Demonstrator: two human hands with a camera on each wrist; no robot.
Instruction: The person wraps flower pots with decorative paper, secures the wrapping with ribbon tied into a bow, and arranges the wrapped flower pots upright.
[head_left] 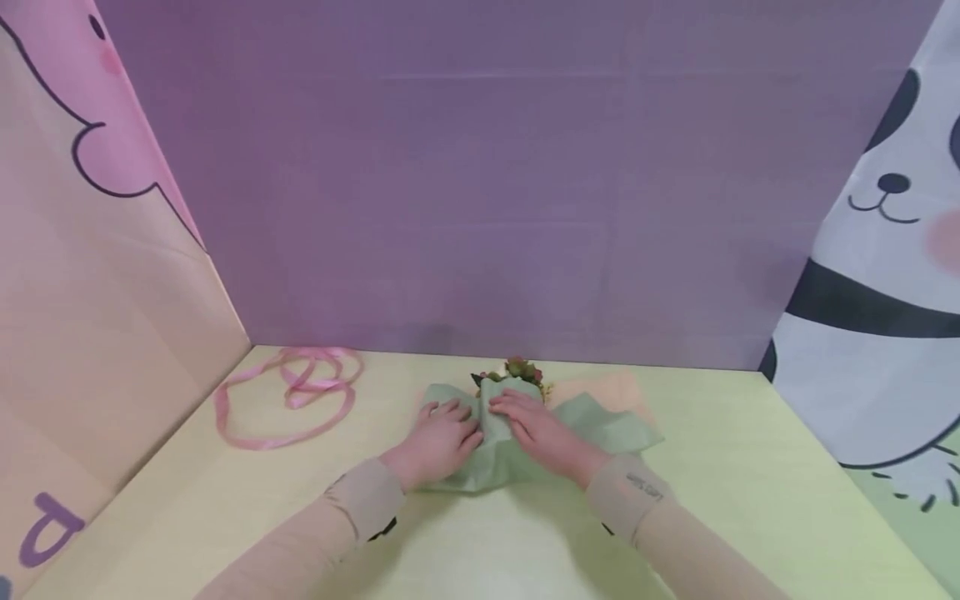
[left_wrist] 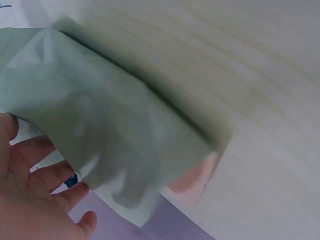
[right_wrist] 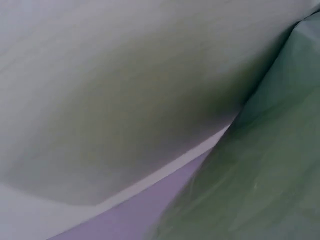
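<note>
- Paper, a sheet of pale green (head_left: 517, 465), lies creased near the middle of the worktop (head_left: 750, 475), one part folded up in a raised flap between the two hands.
- Left hand (head_left: 442, 440): rests at the left of this flap, fingers spread and loosely bent; the left wrist view has them along the sheet's edge.
- Right hand (head_left: 542, 429): lies on the flap with fingers nearly straight and together, pressing rather than gripping; the right wrist view leaves it out.
- Small flowers (head_left: 522, 372), red with green leaves, poke out past the flap's far edge.
- Peach sheet (head_left: 613, 390): shows from under the green one, mostly at the far right.
- Pink ribbon (head_left: 258, 444): loosely looped at the far left, apart from both hands.
- Purple backdrop (head_left: 517, 183): stands behind the worktop.
</note>
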